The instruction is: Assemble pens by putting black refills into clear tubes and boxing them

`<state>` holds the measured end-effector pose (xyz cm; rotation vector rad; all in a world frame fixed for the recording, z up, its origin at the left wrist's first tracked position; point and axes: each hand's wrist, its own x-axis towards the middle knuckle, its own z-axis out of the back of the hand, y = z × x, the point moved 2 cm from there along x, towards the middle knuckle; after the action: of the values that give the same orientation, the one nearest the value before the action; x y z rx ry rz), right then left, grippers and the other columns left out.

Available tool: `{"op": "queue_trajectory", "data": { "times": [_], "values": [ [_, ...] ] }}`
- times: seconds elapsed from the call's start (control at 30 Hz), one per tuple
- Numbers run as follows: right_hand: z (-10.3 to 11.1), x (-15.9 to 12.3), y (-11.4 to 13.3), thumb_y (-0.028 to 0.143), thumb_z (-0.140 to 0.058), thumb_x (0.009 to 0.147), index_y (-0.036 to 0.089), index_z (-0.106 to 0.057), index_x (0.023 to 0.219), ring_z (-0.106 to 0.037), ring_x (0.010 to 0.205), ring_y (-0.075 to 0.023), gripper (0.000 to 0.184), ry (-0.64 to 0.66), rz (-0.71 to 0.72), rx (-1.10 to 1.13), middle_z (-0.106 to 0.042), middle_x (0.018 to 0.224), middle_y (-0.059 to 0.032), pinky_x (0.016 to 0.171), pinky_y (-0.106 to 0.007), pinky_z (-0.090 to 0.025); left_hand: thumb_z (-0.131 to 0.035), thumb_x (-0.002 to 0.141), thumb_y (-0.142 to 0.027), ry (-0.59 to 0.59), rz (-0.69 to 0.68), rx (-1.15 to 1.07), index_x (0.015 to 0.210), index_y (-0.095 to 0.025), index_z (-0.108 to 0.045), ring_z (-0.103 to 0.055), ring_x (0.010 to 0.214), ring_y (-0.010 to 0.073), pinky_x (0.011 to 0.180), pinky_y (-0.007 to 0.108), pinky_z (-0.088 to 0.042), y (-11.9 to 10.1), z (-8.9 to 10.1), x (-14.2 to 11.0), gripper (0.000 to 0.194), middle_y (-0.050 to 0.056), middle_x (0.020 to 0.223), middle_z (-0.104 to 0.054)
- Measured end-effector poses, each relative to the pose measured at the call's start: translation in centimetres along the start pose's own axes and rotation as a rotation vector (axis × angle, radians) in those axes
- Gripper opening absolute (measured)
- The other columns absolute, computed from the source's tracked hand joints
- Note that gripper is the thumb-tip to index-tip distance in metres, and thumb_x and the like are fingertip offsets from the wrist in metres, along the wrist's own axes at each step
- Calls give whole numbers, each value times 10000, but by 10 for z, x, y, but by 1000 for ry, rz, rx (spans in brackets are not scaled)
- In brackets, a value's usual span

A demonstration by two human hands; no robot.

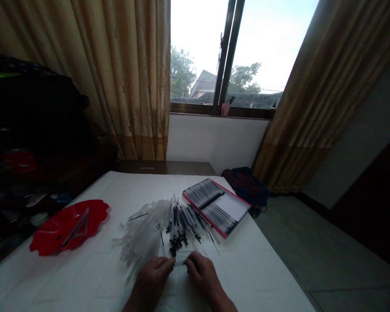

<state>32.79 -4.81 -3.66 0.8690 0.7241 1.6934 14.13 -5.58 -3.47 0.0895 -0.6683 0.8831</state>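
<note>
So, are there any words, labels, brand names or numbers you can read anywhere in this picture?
There are none that can be read. The slim clear tubes show no legible marks; any printing on them would be too small to read. The pink-edged box and the red plate show no readable text either.

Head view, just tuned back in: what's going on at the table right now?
A person's left hand and right hand meet over a clear plastic tube, apparently holding it, at the near edge of a heap of clear plastic tubes mixed with small black fittings. Beyond the heap, a pink-rimmed box holds neat rows of dark-tipped tubes. A red plate on the left has a few tubes on it. Everything sits on a white-covered surface.
</note>
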Motion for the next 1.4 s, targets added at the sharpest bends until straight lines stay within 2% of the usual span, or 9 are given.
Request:
{"op": "queue_trajectory", "data": {
  "times": [0.17,0.43,0.53,0.7,0.83,0.93,1.1,1.17,1.4],
  "values": [
    [1,-1,-3,332,-421,877,197,-530,664,-544,598,-147,275,-24,2,49,-565,611,7,569,-226,-374,-383,960,-315,-27,-4,4,1021,-242,-668,-693,700,167,625,245,-558,-2,2,0,301,40,797,-725],
    [7,2,-20,473,-443,885,194,-554,702,-541,528,-138,352,-308,-106,341,-561,596,12,508,-219,-438,-414,940,-407,-169,155,-36,999,-242,-651,-707,785,195,691,301,-576,7,8,-3,295,41,861,-743],
    [7,2,-22,479,-470,877,176,-625,880,-614,625,-162,341,-331,-78,379,-652,732,-34,584,-241,-502,-449,924,-423,-194,180,-65,966,-246,-658,-710,780,190,699,294,-576,11,10,-2,277,32,850,-747],
    [12,0,-6,339,-591,830,255,-601,1190,-609,1033,-224,370,-245,179,71,-639,1156,-85,849,-312,-502,-496,906,-403,-145,201,-177,962,-260,-663,-704,792,173,719,266,-568,11,17,7,227,21,859,-740],
    [16,4,11,245,-589,833,272,-666,1086,-637,909,-220,265,-121,314,-239,-680,980,-71,799,-324,-505,-502,901,-387,-65,196,-262,938,-263,-671,-698,751,153,695,236,-560,11,28,17,213,13,829,-733],
    [17,8,10,221,-490,887,236,-679,955,-651,783,-187,202,-78,274,-247,-675,864,-54,697,-271,-509,-491,890,-402,-68,247,-220,963,-273,-676,-699,793,161,728,243,-554,34,47,13,237,12,868,-739],
    [16,5,-19,283,-413,909,192,-627,975,-666,743,-184,242,-211,153,-91,-691,821,-56,678,-253,-520,-472,827,-454,-161,621,-6,931,-256,-677,-696,808,182,680,238,-550,116,92,-23,304,19,921,-730],
    [14,4,-32,315,-404,912,181,-623,1029,-669,724,-186,283,-266,96,-46,-696,805,-57,675,-255,-529,-472,793,-428,-117,713,52,917,-250,-684,-694,811,187,693,245,-544,141,103,-37,303,28,949,-723],
    [7,2,-47,354,-418,900,200,-639,1081,-687,808,-216,324,-277,119,-35,-720,938,-89,747,-285,-551,-467,795,-355,157,749,35,1044,-228,-676,-620,999,223,874,315,-458,153,92,-35,348,62,1027,-672]
  ]
}}
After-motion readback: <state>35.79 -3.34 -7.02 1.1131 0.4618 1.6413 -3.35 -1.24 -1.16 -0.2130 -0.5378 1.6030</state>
